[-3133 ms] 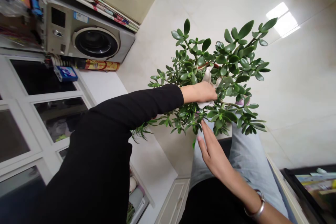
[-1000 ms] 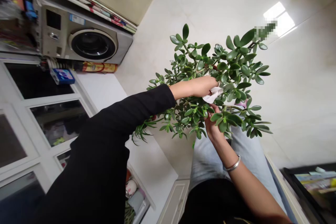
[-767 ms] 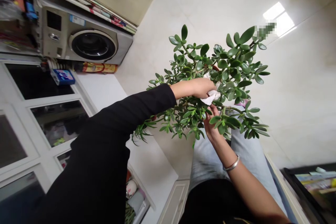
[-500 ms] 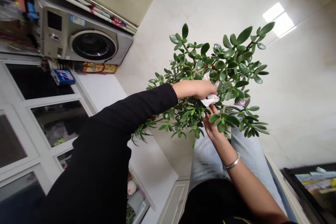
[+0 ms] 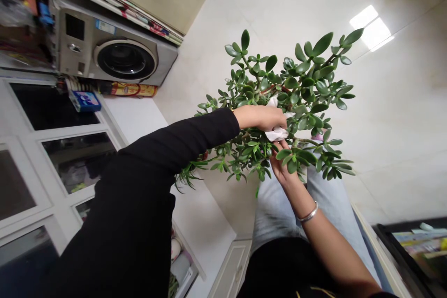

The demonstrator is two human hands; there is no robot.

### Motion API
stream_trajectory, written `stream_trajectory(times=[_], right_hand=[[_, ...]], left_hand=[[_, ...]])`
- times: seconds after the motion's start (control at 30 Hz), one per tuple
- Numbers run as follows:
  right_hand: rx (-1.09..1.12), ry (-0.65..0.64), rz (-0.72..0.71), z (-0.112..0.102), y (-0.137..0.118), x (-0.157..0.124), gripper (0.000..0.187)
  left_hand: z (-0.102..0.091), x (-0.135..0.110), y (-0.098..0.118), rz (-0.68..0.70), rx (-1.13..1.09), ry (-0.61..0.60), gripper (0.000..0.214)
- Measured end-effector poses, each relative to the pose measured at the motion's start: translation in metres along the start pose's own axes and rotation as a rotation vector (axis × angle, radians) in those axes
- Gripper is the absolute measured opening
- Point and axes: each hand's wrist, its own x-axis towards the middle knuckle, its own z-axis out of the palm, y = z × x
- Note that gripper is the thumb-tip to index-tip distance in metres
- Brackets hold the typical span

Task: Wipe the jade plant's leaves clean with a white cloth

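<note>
Pinching a white tissue [image 5: 277, 134] against the jade plant [image 5: 307, 74], left hand [image 5: 263, 118] enters from nine o'clock; right hand [image 5: 282, 170] rises from six o'clock, fingers curled, grip indeterminate.

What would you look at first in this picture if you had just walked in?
The big green jade plant in the middle catches your eye first, with plump, shiny leaves spreading all around. In among them, the person's left hand pinches a white tissue, and the right hand, below it, wears a silver bangle on its wrist. At the upper left sits a silver front-loading washing machine with a round, dark door.
</note>
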Motion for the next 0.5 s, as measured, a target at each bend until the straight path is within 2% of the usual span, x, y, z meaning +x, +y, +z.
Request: stream_trajectory(times=[0.27, 0.43, 0.5], right_hand=[[0.023, -0.002, -0.020, 0.000, -0.001, 0.002, 0.031], [0.055, -0.037, -0.034, -0.003, -0.002, 0.000, 0.026], [0.055, -0.043, -0.030, -0.004, -0.002, -0.001, 0.028]], left_hand=[[-0.007, -0.016, -0.005, -0.050, -0.135, 0.079, 0.033], [-0.019, -0.023, -0.006, -0.215, -0.113, 0.187, 0.035], [-0.021, -0.020, -0.005, -0.264, -0.060, 0.162, 0.035]])
